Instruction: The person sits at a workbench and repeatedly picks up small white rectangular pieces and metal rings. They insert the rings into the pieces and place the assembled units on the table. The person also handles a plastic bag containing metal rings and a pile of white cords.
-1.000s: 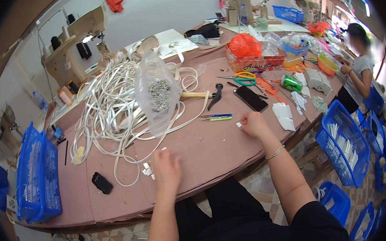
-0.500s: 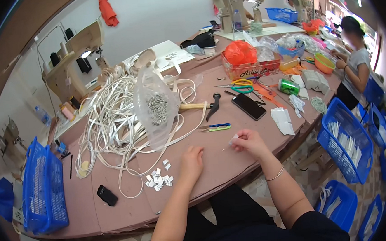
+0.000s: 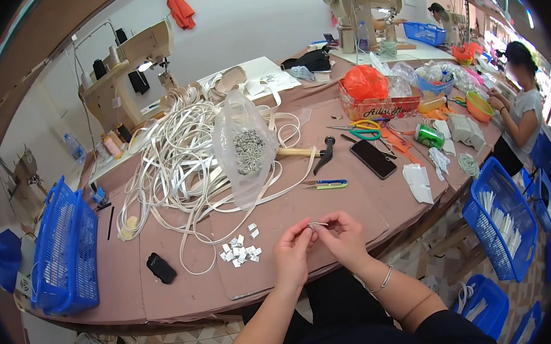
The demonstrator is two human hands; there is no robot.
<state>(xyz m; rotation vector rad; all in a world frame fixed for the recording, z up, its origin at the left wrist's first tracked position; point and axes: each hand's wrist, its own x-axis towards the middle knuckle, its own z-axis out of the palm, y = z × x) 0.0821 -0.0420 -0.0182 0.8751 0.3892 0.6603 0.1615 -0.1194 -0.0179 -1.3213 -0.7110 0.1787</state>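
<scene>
My left hand (image 3: 294,248) and my right hand (image 3: 343,236) meet over the table's front part, their thumbs and fingertips closed together. Between them they pinch a small white strip (image 3: 319,223), thin and mostly covered by the fingers. To the left of my left hand lies a loose pile of small white folded labels (image 3: 239,252), with a few just above the pile. Beyond my hands lie thread snips (image 3: 328,184) with a blue and green handle.
A clear bag of small metal parts (image 3: 248,151) sits on a tangle of white straps (image 3: 171,161). Nearby are a hammer (image 3: 296,151), a phone (image 3: 373,159), scissors (image 3: 366,130) and a black object (image 3: 161,267). Blue baskets (image 3: 65,253) stand at both sides. A co-worker (image 3: 521,98) sits at right.
My hands have come together; the right one moved left and down with the small white piece, and the left one moved to meet it. The whole view has shifted slightly.
</scene>
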